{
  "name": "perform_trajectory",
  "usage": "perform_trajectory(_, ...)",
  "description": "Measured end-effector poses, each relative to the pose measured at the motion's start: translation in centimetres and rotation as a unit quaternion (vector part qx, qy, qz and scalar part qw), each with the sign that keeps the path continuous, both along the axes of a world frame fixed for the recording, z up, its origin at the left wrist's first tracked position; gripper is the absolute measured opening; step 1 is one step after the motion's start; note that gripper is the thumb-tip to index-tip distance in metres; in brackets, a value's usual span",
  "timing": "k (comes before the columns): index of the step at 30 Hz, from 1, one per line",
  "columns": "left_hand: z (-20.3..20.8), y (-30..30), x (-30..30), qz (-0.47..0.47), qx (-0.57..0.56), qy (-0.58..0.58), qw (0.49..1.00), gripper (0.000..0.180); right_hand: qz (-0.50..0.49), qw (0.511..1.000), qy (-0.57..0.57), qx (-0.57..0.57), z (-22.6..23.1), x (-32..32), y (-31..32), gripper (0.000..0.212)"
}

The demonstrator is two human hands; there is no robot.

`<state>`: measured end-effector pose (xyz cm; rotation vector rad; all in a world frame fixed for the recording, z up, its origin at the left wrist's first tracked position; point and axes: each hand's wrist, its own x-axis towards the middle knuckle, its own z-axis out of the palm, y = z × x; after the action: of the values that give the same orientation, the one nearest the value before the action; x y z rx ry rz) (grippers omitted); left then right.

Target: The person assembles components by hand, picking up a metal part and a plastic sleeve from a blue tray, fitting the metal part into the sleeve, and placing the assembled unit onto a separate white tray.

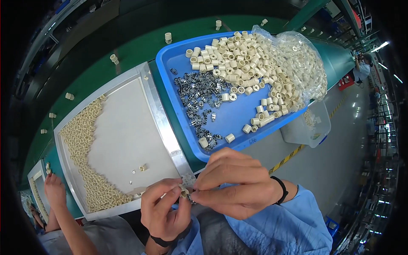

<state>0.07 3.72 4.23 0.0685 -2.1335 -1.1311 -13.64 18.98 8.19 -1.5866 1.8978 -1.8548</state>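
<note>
My left hand point(166, 209) pinches a small cream plastic sleeve point(184, 193) between thumb and fingers, in front of my body. From the right, my right hand point(240, 183) meets it, thumb and forefinger closed on a small metal piece at the sleeve's end; the fingertips partly hide it. Just beyond both hands is a blue tray point(238, 145). It holds many loose cream sleeves point(238, 59) and a heap of shiny metal clips point(197, 95).
Left of the blue tray lies a metal-framed white tray point(127, 112) with packed cream parts point(85, 148). Cream pieces stand along the green conveyor point(140, 49). A clear bag point(299, 57) covers the tray's far right. A co-worker's hand point(54, 189) holds a cream part; a clear bin point(312, 127) sits right.
</note>
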Motion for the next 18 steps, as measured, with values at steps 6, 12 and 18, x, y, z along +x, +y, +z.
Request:
perform_trajectory(6, 0.2, 0.1, 0.3, 0.007, -0.012, 0.018, 1.0, 0.039, -0.024, 0.998, 0.06, 0.026, 0.2, 0.9, -0.1, 0.017)
perform_trajectory(12, 0.3, 0.2, 0.3, 0.018, -0.045, 0.02, 0.999, 0.041, -0.055, 0.99, 0.126, 0.034, 0.1, 1.2, -0.1, 0.017)
perform_trajectory(18, 0.2, 0.6, 0.3, 0.028, -0.044, 0.027, 0.998, 0.042, -0.087, 0.982, 0.163, 0.032, 0.2, 2.0, 0.0, 0.018)
